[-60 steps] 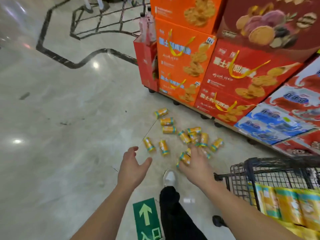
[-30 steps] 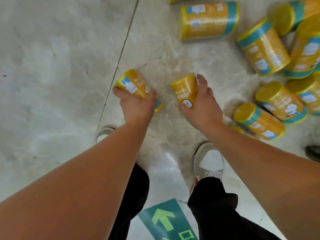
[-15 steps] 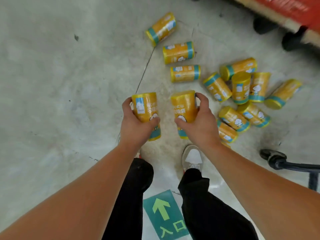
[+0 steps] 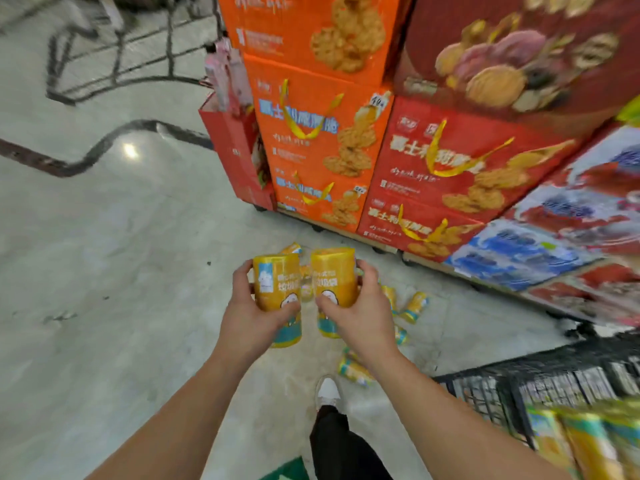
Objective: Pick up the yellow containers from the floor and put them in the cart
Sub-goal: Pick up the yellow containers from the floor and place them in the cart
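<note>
Two yellow cylindrical containers with teal bands stand upright, side by side. The left hand (image 4: 250, 318) has its fingers wrapped round the left container (image 4: 277, 289); the right hand (image 4: 360, 315) clasps the right container (image 4: 333, 278). The black wire cart (image 4: 519, 379) sits near right.

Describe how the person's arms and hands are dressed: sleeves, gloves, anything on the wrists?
Both forearms are bare, no sleeves in view. The left hand and right hand wear no gloves; no watch, bracelet or ring shows.

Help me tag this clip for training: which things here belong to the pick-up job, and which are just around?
Job: left hand gripping left container; right hand gripping right container; floor containers; wire cart.
Bystanders: orange boxes; red boxes; green floor sticker.
</note>
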{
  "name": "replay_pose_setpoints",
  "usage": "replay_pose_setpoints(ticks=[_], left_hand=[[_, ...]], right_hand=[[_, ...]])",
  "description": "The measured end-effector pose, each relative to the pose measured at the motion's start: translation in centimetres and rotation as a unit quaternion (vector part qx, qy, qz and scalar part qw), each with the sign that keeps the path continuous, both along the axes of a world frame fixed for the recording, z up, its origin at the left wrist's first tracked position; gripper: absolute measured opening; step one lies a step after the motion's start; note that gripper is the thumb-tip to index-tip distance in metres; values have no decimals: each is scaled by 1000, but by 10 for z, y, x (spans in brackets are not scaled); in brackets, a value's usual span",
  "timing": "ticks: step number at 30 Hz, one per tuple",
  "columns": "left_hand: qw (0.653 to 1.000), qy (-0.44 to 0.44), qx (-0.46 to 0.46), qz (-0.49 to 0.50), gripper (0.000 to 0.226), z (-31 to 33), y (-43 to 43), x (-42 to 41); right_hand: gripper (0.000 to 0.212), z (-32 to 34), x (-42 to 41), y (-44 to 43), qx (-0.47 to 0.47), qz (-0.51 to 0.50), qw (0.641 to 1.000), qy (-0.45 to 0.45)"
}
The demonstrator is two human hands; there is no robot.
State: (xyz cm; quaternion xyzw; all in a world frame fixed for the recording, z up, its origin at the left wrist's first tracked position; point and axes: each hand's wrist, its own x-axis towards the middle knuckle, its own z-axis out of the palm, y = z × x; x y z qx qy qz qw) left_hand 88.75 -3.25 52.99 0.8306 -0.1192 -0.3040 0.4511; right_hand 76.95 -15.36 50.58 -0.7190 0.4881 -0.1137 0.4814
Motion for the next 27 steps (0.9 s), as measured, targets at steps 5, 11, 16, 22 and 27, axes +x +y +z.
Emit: replay_pose_setpoints(ticks=[5, 11, 16, 22, 27], left_hand=[[998, -6, -47, -51, 86, 47, 18, -108], [991, 27, -75, -111, 90, 77, 37, -257], [979, 62, -89, -176, 98, 84, 22, -365], [972, 99, -59, -205, 101, 52, -22, -484], [979, 89, 1, -181, 100, 8, -73, -579]], right_hand=[[74, 62, -111, 35, -48, -32, 998, -10], [72, 104, -270, 69, -78, -76, 994, 26], [73, 126, -386, 61, -93, -134, 985, 50], [85, 107, -510, 24, -100, -171, 971, 131], [84, 72, -609, -38, -91, -153, 965, 195]])
